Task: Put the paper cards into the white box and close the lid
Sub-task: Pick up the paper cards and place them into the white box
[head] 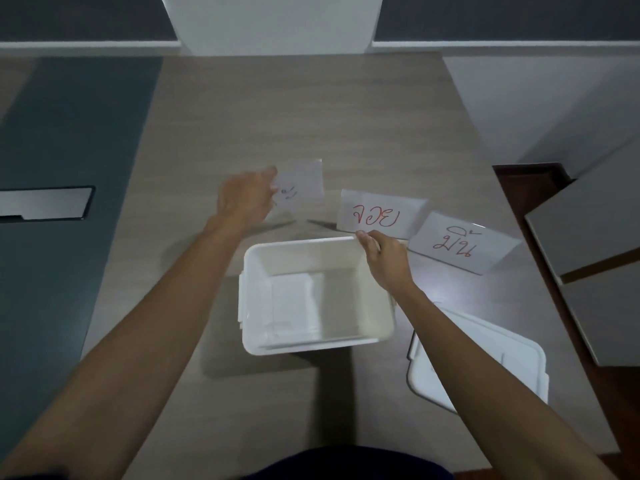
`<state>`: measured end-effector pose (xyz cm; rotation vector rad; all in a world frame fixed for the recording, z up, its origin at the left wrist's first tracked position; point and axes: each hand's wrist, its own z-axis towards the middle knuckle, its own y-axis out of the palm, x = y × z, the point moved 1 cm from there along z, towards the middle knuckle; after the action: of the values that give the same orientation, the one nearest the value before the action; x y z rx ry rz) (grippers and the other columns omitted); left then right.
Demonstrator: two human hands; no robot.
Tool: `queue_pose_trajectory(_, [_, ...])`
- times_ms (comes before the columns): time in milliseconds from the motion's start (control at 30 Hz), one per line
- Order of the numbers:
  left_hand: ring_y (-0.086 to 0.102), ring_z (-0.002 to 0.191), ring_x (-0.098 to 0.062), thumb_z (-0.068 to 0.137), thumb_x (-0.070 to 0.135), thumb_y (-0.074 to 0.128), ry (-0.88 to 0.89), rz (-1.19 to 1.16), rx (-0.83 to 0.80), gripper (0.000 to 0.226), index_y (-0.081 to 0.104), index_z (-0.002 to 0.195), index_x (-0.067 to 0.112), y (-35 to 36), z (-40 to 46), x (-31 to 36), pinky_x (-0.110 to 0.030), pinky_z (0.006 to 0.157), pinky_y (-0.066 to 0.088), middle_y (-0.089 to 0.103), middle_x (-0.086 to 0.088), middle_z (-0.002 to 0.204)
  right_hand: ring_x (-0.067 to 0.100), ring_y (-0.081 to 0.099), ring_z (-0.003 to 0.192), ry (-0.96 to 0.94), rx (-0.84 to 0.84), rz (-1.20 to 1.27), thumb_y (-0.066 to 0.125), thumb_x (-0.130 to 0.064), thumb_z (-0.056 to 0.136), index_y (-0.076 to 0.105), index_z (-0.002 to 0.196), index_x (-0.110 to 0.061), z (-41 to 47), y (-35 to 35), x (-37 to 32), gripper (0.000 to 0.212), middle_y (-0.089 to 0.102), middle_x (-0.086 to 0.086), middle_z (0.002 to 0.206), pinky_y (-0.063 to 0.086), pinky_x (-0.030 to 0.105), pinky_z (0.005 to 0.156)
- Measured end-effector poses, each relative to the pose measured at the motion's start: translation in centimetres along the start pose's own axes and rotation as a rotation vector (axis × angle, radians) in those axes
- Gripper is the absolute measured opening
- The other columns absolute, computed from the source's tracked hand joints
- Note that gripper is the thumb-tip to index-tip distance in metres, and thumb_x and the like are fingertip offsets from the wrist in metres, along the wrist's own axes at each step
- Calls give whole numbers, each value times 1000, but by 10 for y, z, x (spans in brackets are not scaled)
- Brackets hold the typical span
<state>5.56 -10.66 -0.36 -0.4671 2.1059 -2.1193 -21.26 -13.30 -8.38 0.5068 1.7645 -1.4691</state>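
Note:
An open white box stands on the table in front of me, with what looks like white paper lying flat inside. Its white lid lies flat to the right of the box. My left hand holds a blurred paper card lifted above the table, beyond the box. My right hand pinches the lower edge of a second card with red writing, just past the box's far right corner. A third card with red writing rests on the table to the right, touched by neither hand.
The wooden table has a dark grey strip along its left side with a metal cable flap. A grey cabinet stands to the right of the table, and a white chair back is at the far edge.

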Motion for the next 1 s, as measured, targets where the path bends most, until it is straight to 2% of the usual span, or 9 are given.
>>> queue_pose_trajectory(100, [65,93,-41,95,29,47,59,-23,162,18,56,102,15,-43,-37,21,-39,67,43,71,-16,102,20,54,64,10,-4,0,46,-41,100,69,87,-11,1,0,1,40,59,0,63,35,27,62])
queue_pose_trajectory(200, [66,92,-40,93,29,49,126,-66,165,15,59,99,18,-57,-90,46,-37,66,44,72,-11,102,16,49,56,14,-11,-1,46,-40,100,61,74,-17,-1,-1,-2,38,53,-4,58,34,27,62])
queue_pose_trajectory(333, [67,90,-35,95,28,43,205,-57,36,16,57,99,21,-24,-144,66,-35,64,39,71,-5,97,25,56,76,45,-20,-3,45,-38,100,70,97,-2,-3,0,-6,44,67,13,82,43,34,69])
queue_pose_trajectory(467, [66,86,-34,98,42,30,232,-35,-156,35,55,98,18,27,-175,61,-37,67,42,71,-7,94,22,55,70,27,-8,-9,44,-43,100,64,83,-7,-7,0,-9,44,60,5,71,35,27,60])
queue_pose_trajectory(600, [61,82,-32,93,63,17,156,-176,-419,54,44,78,19,59,-203,60,-39,75,43,65,-5,87,19,50,68,19,8,-28,44,-40,101,61,80,-13,-10,-2,-14,38,56,2,71,30,23,53])
queue_pose_trajectory(767, [56,77,-26,89,69,11,103,-232,-467,63,47,74,19,59,-199,58,-39,74,43,61,-1,81,18,49,70,35,4,-6,45,-40,100,58,79,-15,-11,-2,-13,35,50,-10,59,30,23,54])
queue_pose_trajectory(833, [60,89,-25,89,69,14,85,-306,-380,65,58,85,21,53,-194,52,-38,77,45,66,-1,92,19,52,73,50,-8,-3,45,-41,100,65,81,-14,-10,-1,-12,39,58,-4,64,33,24,63])
queue_pose_trajectory(933, [57,112,-22,91,56,36,40,-395,42,47,65,106,21,43,-180,31,-36,90,43,66,0,113,22,58,76,118,-11,42,48,-36,98,67,77,-15,-4,-4,-15,35,61,-4,66,39,25,65])
queue_pose_trajectory(1000, [49,125,-26,91,46,44,-40,-355,213,43,61,120,19,46,-170,11,-38,100,39,59,-5,128,23,66,85,103,74,47,53,-29,95,73,95,-7,9,-9,-24,30,73,6,84,50,28,76])
